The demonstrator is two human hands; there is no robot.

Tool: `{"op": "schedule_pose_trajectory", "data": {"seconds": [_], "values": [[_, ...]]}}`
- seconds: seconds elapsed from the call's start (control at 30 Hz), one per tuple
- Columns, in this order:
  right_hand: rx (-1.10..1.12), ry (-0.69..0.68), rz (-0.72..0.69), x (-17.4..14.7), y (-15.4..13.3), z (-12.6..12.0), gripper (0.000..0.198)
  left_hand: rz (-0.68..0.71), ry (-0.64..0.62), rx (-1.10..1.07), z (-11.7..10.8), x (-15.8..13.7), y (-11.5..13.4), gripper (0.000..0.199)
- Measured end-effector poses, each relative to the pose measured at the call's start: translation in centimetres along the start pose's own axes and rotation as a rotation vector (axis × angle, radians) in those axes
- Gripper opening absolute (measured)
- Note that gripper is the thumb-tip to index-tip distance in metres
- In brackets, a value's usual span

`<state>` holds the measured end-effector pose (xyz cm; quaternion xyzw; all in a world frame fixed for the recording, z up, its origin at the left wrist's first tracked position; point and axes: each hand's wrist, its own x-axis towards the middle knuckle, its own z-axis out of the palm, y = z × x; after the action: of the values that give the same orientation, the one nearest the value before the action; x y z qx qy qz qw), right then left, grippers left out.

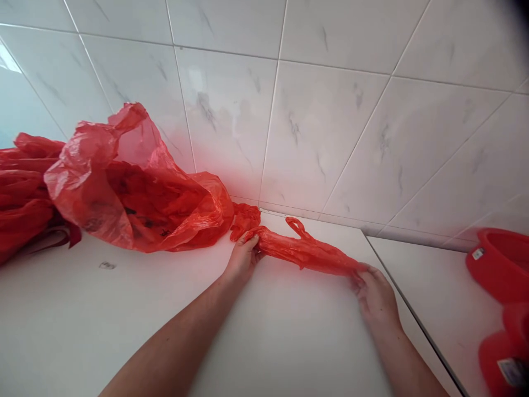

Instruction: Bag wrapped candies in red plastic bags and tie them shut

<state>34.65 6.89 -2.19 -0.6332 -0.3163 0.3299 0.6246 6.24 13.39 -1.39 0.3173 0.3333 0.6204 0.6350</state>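
Both hands on one thin red bag [308, 256], drawn out lengthwise between them, just above or on the white tabletop [289, 342] (contact underneath hard to judge). Left hand [244, 255] pinches the bag's left end, thumb on top; right hand [375, 292] grips the right end, which narrows to a twist at the fingers. A handle loop stands up from the far edge, nearer the middle than either end.

Just beyond the left hand, a small crumpled red bundle [247, 216] lies near the foot of the tiled wall [322, 138]. Left of that, a large open plastic bag [88, 193], see-through red, with more red plastic inside. Far left, a heap of red cloth or plastic [25, 190], cut by the frame. Small pale scrap or mark [107, 265] in front of the large bag.

Right side: red tub [494, 270] beyond a dark seam [413, 309], white label on its side.
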Motion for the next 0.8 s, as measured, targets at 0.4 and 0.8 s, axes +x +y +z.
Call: {"op": "schedule_pose_trajectory", "data": {"seconds": [0.4,0.8], "values": [[0.191,-0.700,0.000,-8.0,-2.6,4.8,0.064,0.441,-0.314,0.649,4.2,-6.5,-0.1,0.016],[0.464,-0.499,0.319,-6.3,-1.2,4.5,0.039,0.508,-0.679,1.574,3.2,-9.2,0.1,0.022]]}}
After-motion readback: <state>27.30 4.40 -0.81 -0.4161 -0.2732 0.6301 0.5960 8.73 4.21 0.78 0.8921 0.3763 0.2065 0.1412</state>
